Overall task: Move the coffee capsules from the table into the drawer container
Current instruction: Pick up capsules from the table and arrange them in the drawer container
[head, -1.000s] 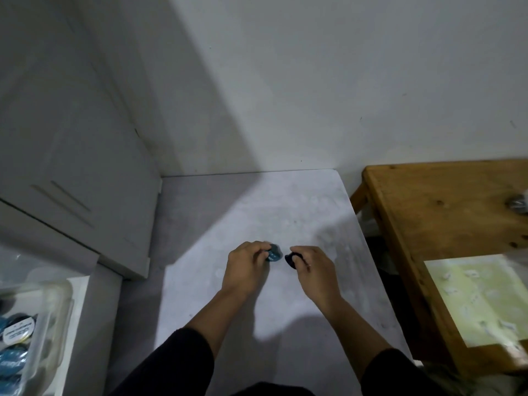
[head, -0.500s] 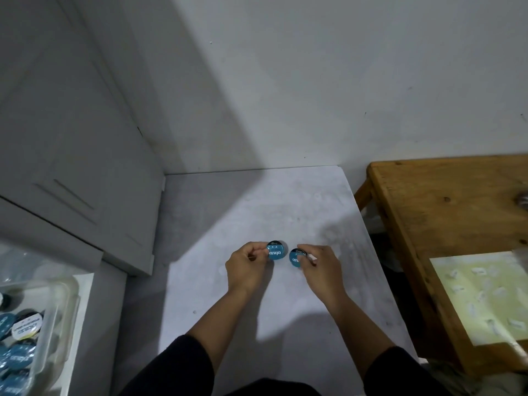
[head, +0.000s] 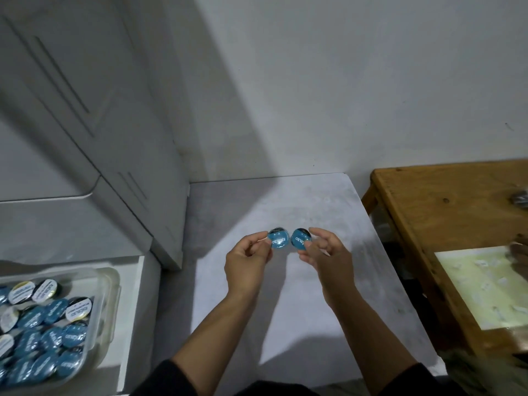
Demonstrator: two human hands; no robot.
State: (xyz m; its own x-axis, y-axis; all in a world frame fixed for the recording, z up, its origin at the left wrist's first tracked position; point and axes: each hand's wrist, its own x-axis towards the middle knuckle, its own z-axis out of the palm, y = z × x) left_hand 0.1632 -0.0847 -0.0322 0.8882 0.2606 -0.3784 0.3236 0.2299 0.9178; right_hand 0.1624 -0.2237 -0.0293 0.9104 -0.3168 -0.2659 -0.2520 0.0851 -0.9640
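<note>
Pinching a blue capsule (head: 278,242) between thumb and fingertips, the left hand (head: 247,264) was raised over the grey desk (head: 300,295); its grip was closed on that capsule. The right hand (head: 325,254) held a second blue capsule (head: 300,238) the same way, its grip closed round the rim. The two capsules sat just beside each other, foil faces turned toward the camera, above the desk's middle. At lower left a clear container (head: 110,298) lay in an open white drawer (head: 134,310), filled with many capsules (head: 51,332), mostly blue, a few white. A wooden table (head: 428,212) stood to the right, carrying a pale sheet (head: 483,287). Dark sleeves covered both forearms near the frame's bottom edge.
</note>
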